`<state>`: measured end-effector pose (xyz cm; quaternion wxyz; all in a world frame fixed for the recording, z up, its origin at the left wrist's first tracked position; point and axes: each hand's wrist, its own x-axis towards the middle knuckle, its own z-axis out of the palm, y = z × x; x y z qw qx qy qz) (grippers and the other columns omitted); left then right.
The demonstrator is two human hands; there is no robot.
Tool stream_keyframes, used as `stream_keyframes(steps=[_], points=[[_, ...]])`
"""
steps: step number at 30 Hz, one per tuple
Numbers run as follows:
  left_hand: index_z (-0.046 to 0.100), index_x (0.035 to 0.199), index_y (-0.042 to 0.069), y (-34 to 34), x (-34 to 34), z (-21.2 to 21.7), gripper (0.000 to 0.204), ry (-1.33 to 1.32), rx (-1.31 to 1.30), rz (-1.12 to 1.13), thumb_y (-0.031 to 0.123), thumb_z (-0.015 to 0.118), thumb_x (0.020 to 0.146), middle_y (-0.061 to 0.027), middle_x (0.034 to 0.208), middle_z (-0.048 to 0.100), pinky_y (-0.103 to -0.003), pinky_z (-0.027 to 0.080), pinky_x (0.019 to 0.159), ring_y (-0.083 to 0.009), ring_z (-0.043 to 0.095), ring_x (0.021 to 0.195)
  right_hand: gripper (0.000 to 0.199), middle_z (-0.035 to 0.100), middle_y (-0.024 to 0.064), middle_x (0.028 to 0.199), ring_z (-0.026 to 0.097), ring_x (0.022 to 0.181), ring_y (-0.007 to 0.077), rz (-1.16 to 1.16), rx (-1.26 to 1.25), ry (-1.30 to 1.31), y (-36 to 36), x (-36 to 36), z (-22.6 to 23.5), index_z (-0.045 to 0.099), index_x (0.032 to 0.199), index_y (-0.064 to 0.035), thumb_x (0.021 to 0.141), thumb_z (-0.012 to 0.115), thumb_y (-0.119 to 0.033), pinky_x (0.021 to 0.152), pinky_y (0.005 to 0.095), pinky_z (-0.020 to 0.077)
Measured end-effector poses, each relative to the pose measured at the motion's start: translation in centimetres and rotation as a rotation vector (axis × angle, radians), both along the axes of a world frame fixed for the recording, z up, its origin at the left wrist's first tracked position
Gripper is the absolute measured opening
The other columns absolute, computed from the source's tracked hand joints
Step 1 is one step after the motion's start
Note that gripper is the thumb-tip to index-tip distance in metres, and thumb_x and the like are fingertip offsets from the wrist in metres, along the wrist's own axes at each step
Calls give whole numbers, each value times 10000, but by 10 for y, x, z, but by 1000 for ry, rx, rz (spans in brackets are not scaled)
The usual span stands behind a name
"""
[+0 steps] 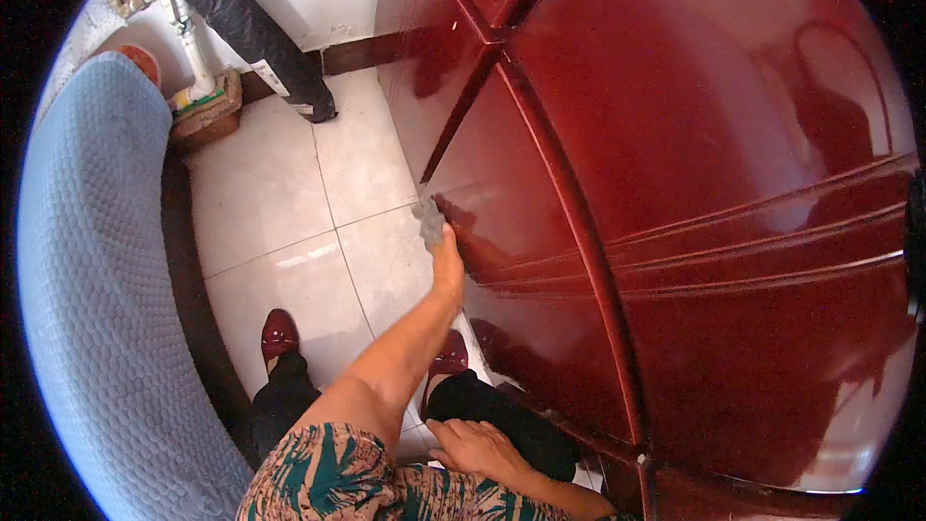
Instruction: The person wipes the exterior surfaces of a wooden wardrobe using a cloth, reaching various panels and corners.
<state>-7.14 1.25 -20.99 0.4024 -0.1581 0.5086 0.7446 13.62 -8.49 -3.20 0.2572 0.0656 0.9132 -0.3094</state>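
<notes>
My left arm reaches forward, and my left hand [446, 256] is closed round a crumpled grey cloth [429, 222]. The cloth lies at the edge of a tall glossy dark red panel [540, 203], a large furniture surface with raised mouldings and thin grooves. Part of the cloth is hidden by the hand. Against my dark trousers [521, 425] rests my right hand [477, 449], fingers stretched out and holding nothing. The panel's shiny face mirrors the arm and some of the room.
A blue quilted bed or padded seat [106, 280] lines the left side. Beyond it are white pipes [198, 58] above a brownish block [207, 116]. A long black wrapped roll [241, 19] leans at the wall. My dark red shoes [280, 333] stand on pale floor tiles [265, 193].
</notes>
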Motion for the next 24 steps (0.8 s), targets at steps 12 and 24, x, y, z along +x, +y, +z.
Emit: stream_keyframes(steps=[12, 24], points=[[177, 1439, -46, -24, 79, 127, 740, 525, 174, -1, 415, 470, 941, -193, 1498, 205, -349, 156, 1124, -303, 209, 1379, 439, 593, 186, 997, 590, 959, 351, 110, -16, -107, -1, -8, 8, 481, 1218, -32, 872, 567, -288, 825, 437, 463], [202, 1476, 96, -31, 86, 158, 801, 1523, 167, 14, 376, 603, 841, -273, 1517, 77, -587, 100, 1087, -484, 93, 1387, 495, 555, 206, 1173, 540, 1106, 361, 179, 18, -280, -3, -17, 16, 481, 1227, -13, 855, 589, -321, 920, 430, 436]])
